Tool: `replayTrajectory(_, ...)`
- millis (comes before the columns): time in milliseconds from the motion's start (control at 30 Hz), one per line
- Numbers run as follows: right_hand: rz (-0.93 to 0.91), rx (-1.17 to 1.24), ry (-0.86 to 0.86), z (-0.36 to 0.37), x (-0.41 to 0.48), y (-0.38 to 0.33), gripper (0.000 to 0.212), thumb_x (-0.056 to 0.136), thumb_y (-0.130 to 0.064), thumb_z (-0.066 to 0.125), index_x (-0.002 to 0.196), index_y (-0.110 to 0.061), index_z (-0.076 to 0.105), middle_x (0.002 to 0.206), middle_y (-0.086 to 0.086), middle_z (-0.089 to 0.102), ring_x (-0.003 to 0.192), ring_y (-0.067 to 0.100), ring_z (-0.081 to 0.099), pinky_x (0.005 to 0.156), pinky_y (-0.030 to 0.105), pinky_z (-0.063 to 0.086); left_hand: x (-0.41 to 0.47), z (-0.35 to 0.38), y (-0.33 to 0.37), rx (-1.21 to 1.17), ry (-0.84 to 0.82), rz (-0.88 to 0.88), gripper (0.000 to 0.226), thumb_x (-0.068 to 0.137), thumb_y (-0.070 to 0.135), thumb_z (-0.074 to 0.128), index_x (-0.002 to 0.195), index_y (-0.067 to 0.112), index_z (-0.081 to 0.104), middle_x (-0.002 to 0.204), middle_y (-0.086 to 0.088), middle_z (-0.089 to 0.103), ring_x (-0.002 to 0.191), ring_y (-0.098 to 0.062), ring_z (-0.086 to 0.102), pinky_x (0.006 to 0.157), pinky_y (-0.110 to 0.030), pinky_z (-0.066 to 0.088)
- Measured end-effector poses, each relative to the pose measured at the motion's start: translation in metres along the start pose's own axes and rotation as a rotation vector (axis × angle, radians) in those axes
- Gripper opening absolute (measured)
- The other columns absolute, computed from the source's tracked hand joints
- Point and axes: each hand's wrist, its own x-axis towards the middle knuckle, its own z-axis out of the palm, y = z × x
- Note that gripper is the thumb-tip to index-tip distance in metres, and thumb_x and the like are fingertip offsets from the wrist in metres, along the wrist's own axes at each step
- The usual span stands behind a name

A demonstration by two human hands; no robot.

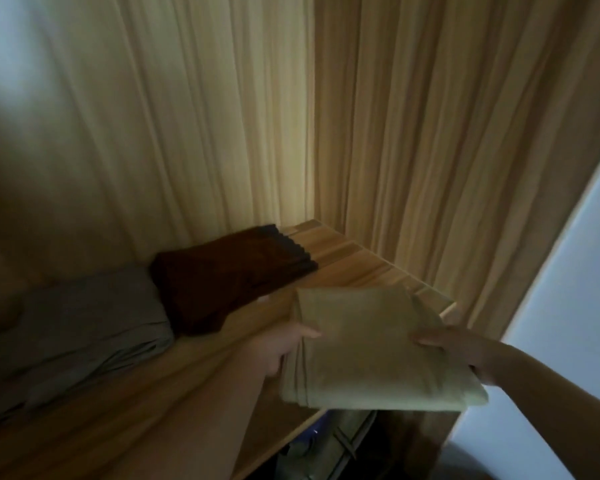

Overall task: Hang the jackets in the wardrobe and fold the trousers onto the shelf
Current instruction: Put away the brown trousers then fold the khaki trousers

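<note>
I see wardrobe [187, 133] interior, wood-lined, dim. Shelf [361, 265] holds two folded garments: grey pile [77, 327] at left, brown pile [222, 282] touching it, mid-shelf. Folded beige trousers [368, 348] held over shelf's right front edge, near brown pile. Left hand [281, 344] clamps left edge, thumb on top. Right hand [465, 351] clamps right edge likewise. I judge cloth soft, light, floppy: support both sides from beneath or fold slumps.
</note>
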Motion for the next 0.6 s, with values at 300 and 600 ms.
replayTrajectory(300, -0.322, -0.157, 0.081, -0.039, 0.092, -0.106, 0.065, 0.072, -0.019, 0.082, 0.131, -0.012, 0.056, 0.115, 0.005, 0.067, 0.104, 0.024, 0.063, 0.098, 0.042, 0.047, 0.052, -0.022, 0.088, -0.262, 0.023, 0.302, 0.041, 0.086, 0.014, 0.072, 0.122, 0.026, 0.058, 0.109, -0.007, 0.070, 0.098, -0.025, 0.067, 0.078, -0.038, 0.055)
replayTrajectory(600, -0.490, -1.228, 0.426, 0.046, 0.216, -0.102, 0.068, 0.093, -0.065, 0.023, 0.153, -0.040, 0.001, 0.163, -0.002, -0.007, 0.149, 0.027, -0.009, 0.117, 0.057, 0.001, 0.211, -0.031, 0.116, -0.415, 0.188, 0.256, 0.044, 0.092, 0.020, 0.065, 0.133, 0.014, 0.051, 0.109, -0.008, 0.064, 0.098, -0.026, 0.063, 0.083, -0.038, 0.051)
